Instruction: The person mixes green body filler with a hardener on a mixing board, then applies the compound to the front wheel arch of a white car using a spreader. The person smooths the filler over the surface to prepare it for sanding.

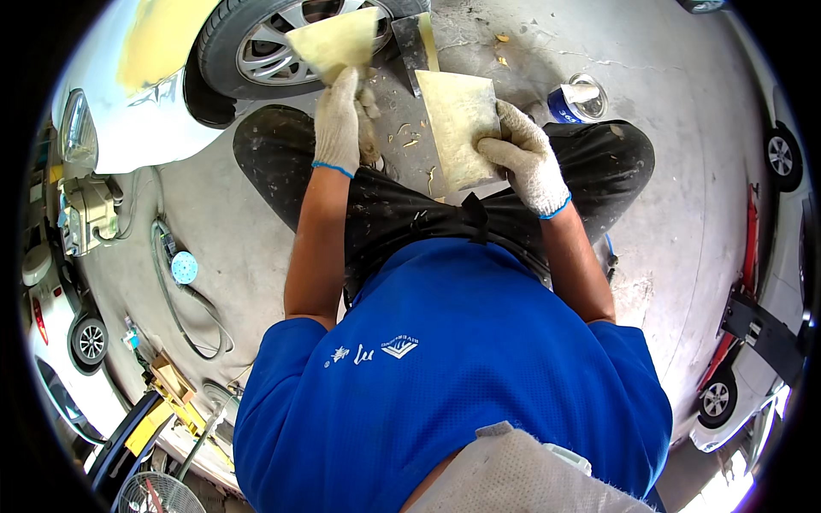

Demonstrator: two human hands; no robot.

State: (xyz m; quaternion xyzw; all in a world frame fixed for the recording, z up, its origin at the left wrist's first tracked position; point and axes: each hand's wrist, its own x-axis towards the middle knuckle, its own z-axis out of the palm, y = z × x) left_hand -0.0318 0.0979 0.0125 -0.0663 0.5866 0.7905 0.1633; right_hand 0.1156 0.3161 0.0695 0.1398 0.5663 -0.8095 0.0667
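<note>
My left hand [338, 128], in a white knitted glove with a blue cuff edge, is closed on a putty spreader [338, 41]. Its wide, pale-yellow blade points away from me, in front of the car wheel, and is slightly blurred. In the same kind of glove, my right hand [528, 158] grips a larger, flat putty board [457, 128] by its right edge, thumb on the face. Pale-yellow residue coats that board. A gap separates the two tools. Behind them, a dark plate with a yellowish edge [415, 51] leans by the tire.
Yellow filler [158, 43] covers part of the white car's body at upper left, beside the wheel [282, 47]. An open can [580, 100] stands beyond my right knee. Yellow scraps [409, 137] litter the floor between my legs. A hosed sander [182, 267] lies at left.
</note>
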